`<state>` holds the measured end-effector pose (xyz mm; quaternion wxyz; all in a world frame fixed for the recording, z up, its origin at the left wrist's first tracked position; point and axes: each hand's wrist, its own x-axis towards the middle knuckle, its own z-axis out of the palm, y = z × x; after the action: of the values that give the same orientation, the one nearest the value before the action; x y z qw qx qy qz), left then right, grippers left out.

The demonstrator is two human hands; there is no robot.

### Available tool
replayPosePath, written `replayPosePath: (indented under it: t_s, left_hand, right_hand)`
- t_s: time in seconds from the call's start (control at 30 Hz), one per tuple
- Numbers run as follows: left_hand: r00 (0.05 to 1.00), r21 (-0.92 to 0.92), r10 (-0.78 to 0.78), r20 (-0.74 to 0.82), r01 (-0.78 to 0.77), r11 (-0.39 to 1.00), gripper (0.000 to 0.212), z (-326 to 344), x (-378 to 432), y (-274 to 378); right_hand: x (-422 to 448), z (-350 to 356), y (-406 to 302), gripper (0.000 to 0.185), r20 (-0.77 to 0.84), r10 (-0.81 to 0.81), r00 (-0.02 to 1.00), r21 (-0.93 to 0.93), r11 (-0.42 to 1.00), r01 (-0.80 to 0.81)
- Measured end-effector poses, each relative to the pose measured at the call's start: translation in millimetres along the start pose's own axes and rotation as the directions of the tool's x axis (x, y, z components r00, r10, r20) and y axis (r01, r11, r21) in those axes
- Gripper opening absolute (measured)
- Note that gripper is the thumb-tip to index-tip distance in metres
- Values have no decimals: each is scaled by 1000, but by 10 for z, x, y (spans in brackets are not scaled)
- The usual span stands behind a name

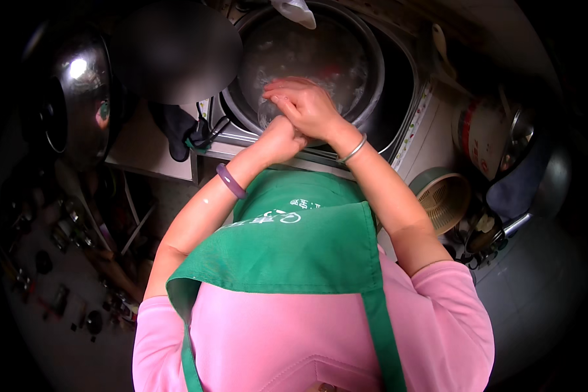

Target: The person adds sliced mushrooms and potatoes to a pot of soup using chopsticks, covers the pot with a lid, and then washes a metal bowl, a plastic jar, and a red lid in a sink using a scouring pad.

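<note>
A large metal basin [376,63] of cloudy water sits in the sink [411,63]. My left hand [281,139], below a purple bangle, is curled at the basin's near rim, against a clear, rounded vessel [265,113] that looks like glass. Across the vessel and the left hand lies my right hand [304,105], its fingers extended and close together; a silver bangle is on that wrist. The fingers partly hide the vessel, so its shape and the exact hold are unclear. Something red [330,71] shows blurred in the water. A whitish, plastic-like piece [296,12] hangs over the far rim.
On the left are a shiny dark pan or wok [90,98] and dark cloth-like items [176,132] on the counter's edge. A strainer basket [443,201], a large container with red marks [480,137] and a pan [485,230] stand on the right. A blurred oval hides the upper left.
</note>
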<state>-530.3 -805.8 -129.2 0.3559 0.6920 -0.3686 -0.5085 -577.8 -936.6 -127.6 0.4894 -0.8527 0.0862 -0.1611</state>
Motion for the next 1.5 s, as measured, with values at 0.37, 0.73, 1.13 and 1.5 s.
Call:
replayPosePath:
  t_s: [0.37, 0.73, 1.13, 1.5]
  left_hand:
    - [969, -554, -59, -240, -87, 828, 15, -251, -134, 79]
    - [647, -899, -630, -430, -372, 232, 27, -178, 205, -406]
    - [521, -884, -715, -467, -300, 359, 30, -174, 303, -333]
    - [464, -890, -764, -448, -310, 334, 31, -200, 370, -445]
  right_hand:
    - [152, -475, 761, 37, 621, 362, 695, 481, 525, -702]
    - [-375, 40, 314, 38, -265, 377, 888, 200, 922, -332]
    - [-86, -187, 40, 20, -295, 287, 911, 96, 958, -270]
    - [55, -225, -16, 16, -216, 159, 963, 133, 982, -132]
